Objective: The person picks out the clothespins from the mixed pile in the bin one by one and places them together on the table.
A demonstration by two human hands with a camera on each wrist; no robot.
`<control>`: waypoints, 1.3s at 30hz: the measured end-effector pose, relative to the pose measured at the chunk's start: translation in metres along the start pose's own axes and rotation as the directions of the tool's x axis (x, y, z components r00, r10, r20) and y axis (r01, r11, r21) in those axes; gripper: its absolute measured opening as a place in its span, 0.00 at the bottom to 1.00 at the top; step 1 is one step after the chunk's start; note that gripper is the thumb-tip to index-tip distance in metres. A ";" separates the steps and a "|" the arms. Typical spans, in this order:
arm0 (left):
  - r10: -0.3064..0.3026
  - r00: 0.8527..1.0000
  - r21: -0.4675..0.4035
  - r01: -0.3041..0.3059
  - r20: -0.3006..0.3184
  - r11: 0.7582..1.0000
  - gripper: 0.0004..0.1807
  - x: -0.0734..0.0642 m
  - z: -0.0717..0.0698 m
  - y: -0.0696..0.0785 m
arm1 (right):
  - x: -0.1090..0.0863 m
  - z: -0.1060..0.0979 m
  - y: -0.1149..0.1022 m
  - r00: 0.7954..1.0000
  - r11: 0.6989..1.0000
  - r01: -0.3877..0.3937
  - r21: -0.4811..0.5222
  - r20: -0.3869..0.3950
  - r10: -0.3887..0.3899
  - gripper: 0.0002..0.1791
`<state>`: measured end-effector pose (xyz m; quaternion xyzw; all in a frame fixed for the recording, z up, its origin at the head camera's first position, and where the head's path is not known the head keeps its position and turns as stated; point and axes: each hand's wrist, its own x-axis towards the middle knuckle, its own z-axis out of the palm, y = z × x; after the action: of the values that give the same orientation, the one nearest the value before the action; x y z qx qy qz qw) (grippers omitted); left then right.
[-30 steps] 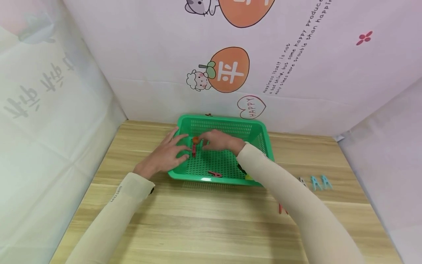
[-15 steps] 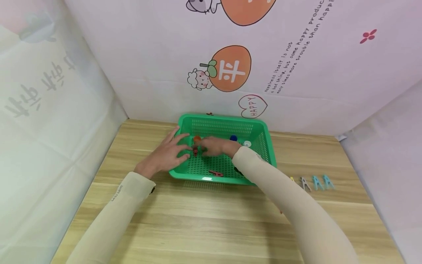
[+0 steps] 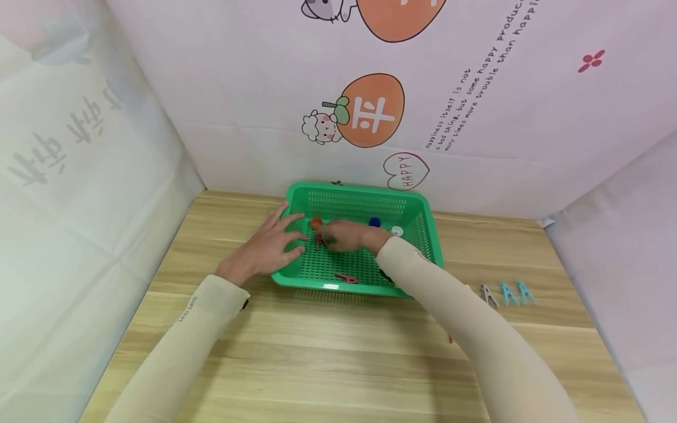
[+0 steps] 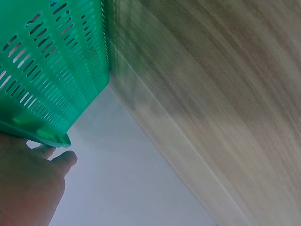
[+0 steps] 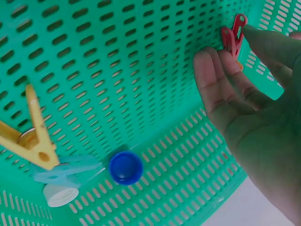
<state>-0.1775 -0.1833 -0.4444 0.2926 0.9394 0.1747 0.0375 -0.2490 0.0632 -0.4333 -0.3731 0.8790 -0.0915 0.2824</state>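
My right hand (image 3: 345, 235) reaches into the green basket (image 3: 355, 288) and pinches a red clothespin (image 5: 233, 38) between thumb and fingers, near the basket's left side. An orange bottle cap (image 3: 316, 223) lies just beyond that clothespin. My left hand (image 3: 268, 248), fingers spread, rests on the basket's left rim; in the left wrist view its fingers touch that rim. Another red clothespin (image 3: 347, 278) lies near the front wall. Towards the basket's right are a blue cap (image 5: 126, 168), a white cap (image 5: 61, 195), a yellow clothespin (image 5: 35, 134) and a light blue clothespin (image 5: 68, 169).
On the wooden table (image 3: 317, 358), right of the basket, a grey clothespin (image 3: 489, 295) and two light blue clothespins (image 3: 508, 293) lie in a row. My right sleeve (image 3: 460, 311) partly covers other pieces there. A printed white sheet (image 3: 254, 117) stands behind the basket.
My right hand has lowered onto the left red clothespin, which now lies at a different angle in its fingers. The left hand has stayed on the rim.
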 end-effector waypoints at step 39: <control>-0.004 1.000 -0.011 0.004 -0.004 1.000 0.21 0.000 0.001 0.001 | -0.047 -0.022 0.013 0.984 1.000 0.026 -0.003 -0.179 -0.026 0.12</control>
<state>-0.1766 -0.1821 -0.4445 0.2903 0.9390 0.1805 0.0374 -0.2431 0.1043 -0.4000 -0.3749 0.8959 -0.1281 0.2011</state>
